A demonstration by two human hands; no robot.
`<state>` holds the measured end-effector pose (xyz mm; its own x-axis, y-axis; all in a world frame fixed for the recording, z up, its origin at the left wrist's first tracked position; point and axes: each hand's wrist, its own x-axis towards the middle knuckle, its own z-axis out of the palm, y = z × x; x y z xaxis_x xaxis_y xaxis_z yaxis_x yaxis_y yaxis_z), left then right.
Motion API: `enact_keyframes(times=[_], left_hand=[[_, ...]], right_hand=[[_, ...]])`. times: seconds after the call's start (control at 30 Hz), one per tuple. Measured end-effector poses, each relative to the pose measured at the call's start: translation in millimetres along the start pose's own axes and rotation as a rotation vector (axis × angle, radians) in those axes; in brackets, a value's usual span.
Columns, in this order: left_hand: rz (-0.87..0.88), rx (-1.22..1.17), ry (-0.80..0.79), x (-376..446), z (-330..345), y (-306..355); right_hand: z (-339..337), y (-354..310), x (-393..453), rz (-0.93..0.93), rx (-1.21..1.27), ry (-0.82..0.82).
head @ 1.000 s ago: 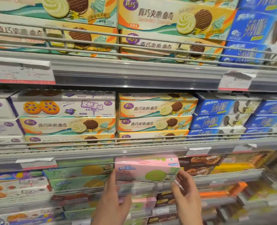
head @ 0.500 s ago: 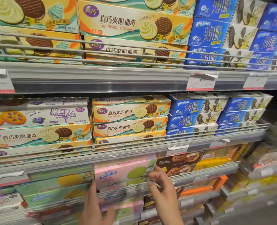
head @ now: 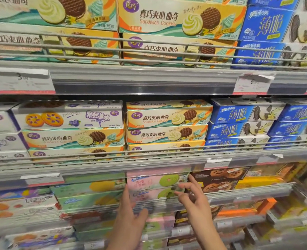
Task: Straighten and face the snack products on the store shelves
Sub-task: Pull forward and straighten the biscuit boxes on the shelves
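Left hand (head: pixel 129 212) has straight fingers flat against the left end of the pink cookie box (head: pixel 149 181), and the right hand (head: pixel 194 199) is spread wide at its right end, fingertips just touching, so nothing's really gripped. That box sits on another pink one at the front edge of the lower shelf (head: pixel 248 193), behind the wire rail (head: pixel 221 195). Guessing an uneven shove could twist it crooked or bump the brown cookie boxes (head: pixel 219 177) next door.

Left hand (head: pixel 129 216), right hand (head: pixel 196 204) bare; forearms unsleeved; no jewellery seen.
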<state>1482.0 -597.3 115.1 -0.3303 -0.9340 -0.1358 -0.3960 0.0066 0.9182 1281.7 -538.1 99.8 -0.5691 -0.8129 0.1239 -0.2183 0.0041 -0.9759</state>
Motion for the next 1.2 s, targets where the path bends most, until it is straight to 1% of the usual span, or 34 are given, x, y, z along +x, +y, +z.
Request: enact_keyframes(times=[0.13,0.33,0.63,0.73,0.87,0.93,1.0,1.13,1.2], left_hand=[[-0.014,-0.024,-0.001,0.6,-0.9,1.5],[0.002,-0.028,0.042,-0.5,0.8,1.8],[-0.019,0.013,-0.005,1.0,1.0,10.9],[-0.013,0.022,-0.029,2.0,-0.6,13.3],[0.005,0.037,-0.050,0.6,-8.3,7.3],[0.035,0.088,-0.073,-0.3,-14.4,0.3],[0.094,0.156,-0.056,-2.4,-19.3,-5.5],[0.239,0.248,0.049,-12.2,-27.3,-8.2],[0.342,0.277,0.103,-15.3,-34.7,-12.2]], right_hand=[[-1.4,-3.8,2.0,0.004,-0.008,-0.004],[-5.0,-1.6,2.2,0.022,0.042,0.003],[-1.6,-6.6,-1.3,0.028,0.054,0.012],[1.7,-5.5,-0.1,0.048,0.012,0.012],[7.5,-17.0,-4.4,0.055,-0.031,0.077],[13.6,-27.0,-14.8,-0.049,-0.163,0.139],[22.0,-37.2,-26.9,-0.200,-0.304,0.155],[46.9,-55.7,-40.2,-0.549,-0.535,-0.001],[60.6,-62.1,-38.1,-0.672,-0.594,-0.101]])
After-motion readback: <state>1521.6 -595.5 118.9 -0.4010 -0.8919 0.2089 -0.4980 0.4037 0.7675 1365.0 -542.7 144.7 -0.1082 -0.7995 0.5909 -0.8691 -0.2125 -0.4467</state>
